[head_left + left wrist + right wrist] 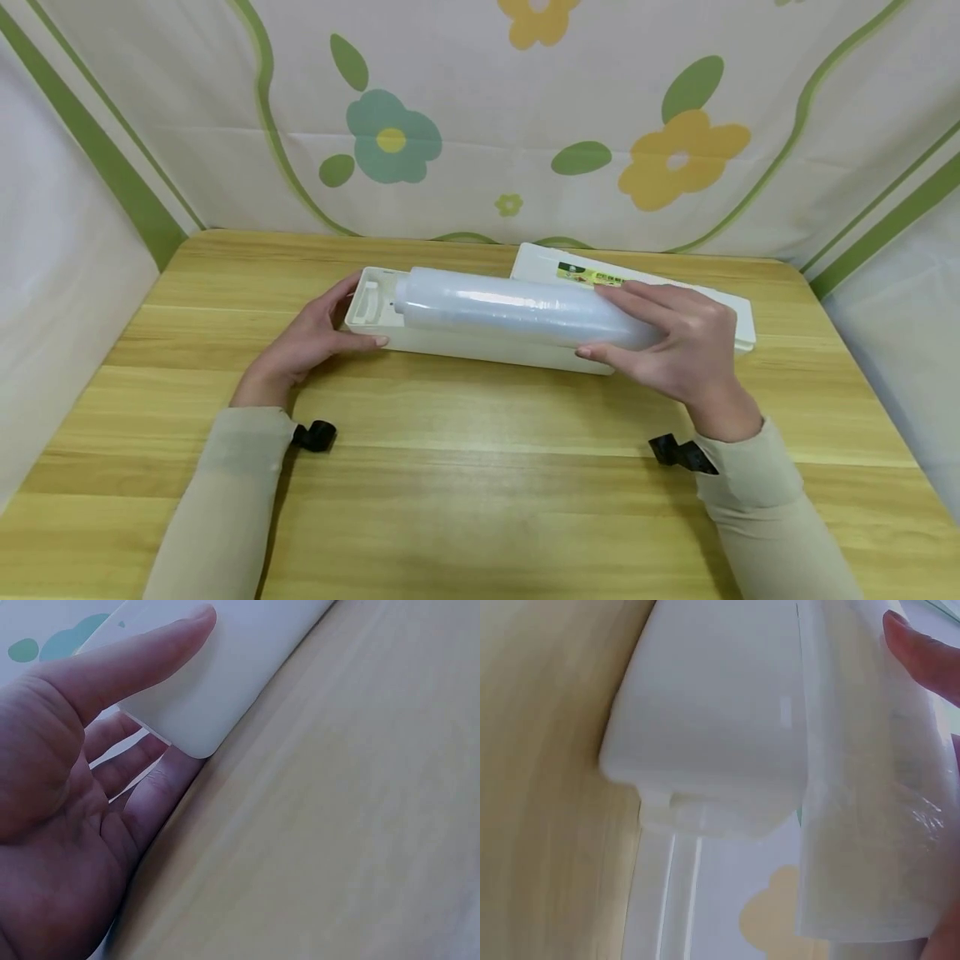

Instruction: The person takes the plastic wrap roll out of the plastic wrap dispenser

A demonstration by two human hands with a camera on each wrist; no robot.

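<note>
A roll of cling film [510, 307] lies tilted over a long white box [465, 346], its left end down at the box's opening and its right end raised. My right hand [675, 333] grips the roll near its right end, thumb in front and fingers over the top. With my left hand [311, 337] I hold the box's left end, thumb on the front wall and fingers behind. In the left wrist view the thumb presses the white box [202, 697]. The right wrist view shows the film roll [877, 787] beside the box end [712, 712].
Behind the box lies a white lid [720, 304] with a green and yellow label [581, 273]. All of it rests on a wooden table [480, 500]. A flower-patterned cloth [480, 125] hangs along the table's back edge, with further cloth at both sides.
</note>
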